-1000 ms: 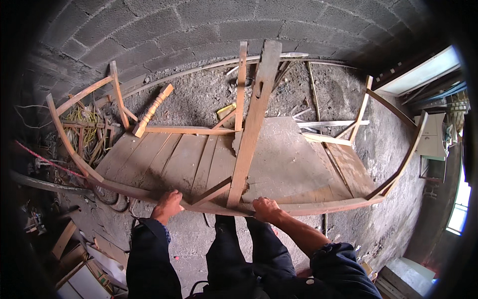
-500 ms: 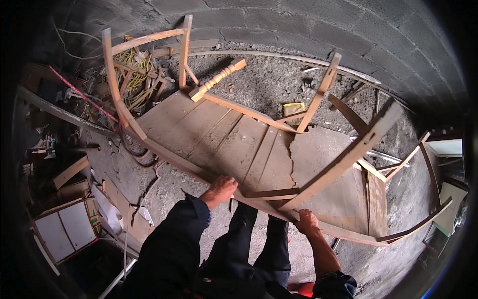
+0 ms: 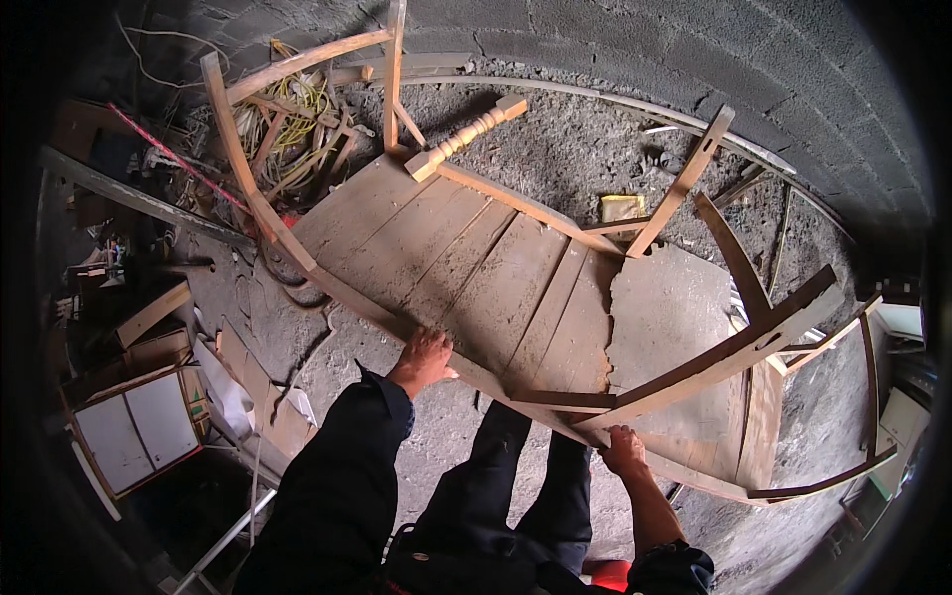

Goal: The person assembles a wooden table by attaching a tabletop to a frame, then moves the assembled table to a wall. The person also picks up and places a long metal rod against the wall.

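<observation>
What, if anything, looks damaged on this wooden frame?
The panel looks broken: a ragged edge runs across it, right of its middle, while the board seams to the left run straight.

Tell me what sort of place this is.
Probably a rough storeroom or workshop, though I can't be sure. It has a bare block wall, a gritty, debris-strewn floor, and a heap of scrap wood and yellow cord.

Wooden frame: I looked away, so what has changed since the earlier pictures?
With the view turned, the frame's right end sits lower; the left grip has slid left along the near rail, away from the short brace. The right grip still holds the rail; the turned spindle stays put.
</observation>
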The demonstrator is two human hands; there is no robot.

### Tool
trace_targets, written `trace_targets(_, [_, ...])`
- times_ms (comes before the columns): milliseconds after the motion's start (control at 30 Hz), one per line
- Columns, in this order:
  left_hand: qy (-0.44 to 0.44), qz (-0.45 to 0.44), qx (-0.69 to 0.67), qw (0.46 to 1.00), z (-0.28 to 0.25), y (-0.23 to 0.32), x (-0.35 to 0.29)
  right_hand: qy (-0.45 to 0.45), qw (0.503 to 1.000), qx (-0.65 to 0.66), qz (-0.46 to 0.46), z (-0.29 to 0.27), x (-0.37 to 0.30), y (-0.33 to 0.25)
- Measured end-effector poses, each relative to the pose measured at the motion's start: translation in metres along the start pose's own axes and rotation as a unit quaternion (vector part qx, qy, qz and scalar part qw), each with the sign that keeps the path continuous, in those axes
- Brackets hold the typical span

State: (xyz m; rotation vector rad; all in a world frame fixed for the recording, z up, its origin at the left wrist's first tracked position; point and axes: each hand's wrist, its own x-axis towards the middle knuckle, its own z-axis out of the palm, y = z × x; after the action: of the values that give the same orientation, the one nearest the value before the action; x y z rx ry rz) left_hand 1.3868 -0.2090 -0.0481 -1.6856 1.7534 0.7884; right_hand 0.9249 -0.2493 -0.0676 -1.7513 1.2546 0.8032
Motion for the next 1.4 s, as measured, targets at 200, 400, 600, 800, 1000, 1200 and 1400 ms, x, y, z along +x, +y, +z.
trace_targets(200, [-0.020,-0.022,0.024,0.999,0.002,0.010,-0.001,0.043,0.999,0.016,-0.013,-0.011,-0.014,-0.002])
trace_targets(400, [-0.028,-0.011,-0.017,0.999,0.004,0.039,-0.050,0.042,0.998,0.004,-0.045,-0.017,-0.051,0.035])
trace_targets(600, [-0.006,0.017,-0.073,0.997,-0.006,0.066,-0.109,0.038,0.995,-0.042,-0.084,-0.044,-0.084,0.052])
trace_targets(800, [-0.001,0.046,-0.156,0.987,-0.015,0.074,-0.121,0.041,0.987,-0.049,-0.150,-0.096,-0.094,0.067])
trace_targets(1000, [0.012,0.075,-0.138,0.987,-0.024,0.089,-0.138,0.004,0.992,-0.045,-0.122,-0.119,-0.109,0.062])
trace_targets(1200, [-0.027,0.046,-0.193,0.980,-0.035,0.083,-0.126,-0.019,0.997,-0.057,-0.045,-0.125,-0.102,0.044])
trace_targets(1400, [0.055,0.070,-0.174,0.981,-0.017,0.080,-0.128,-0.018,0.998,-0.044,0.029,-0.122,-0.099,0.029])
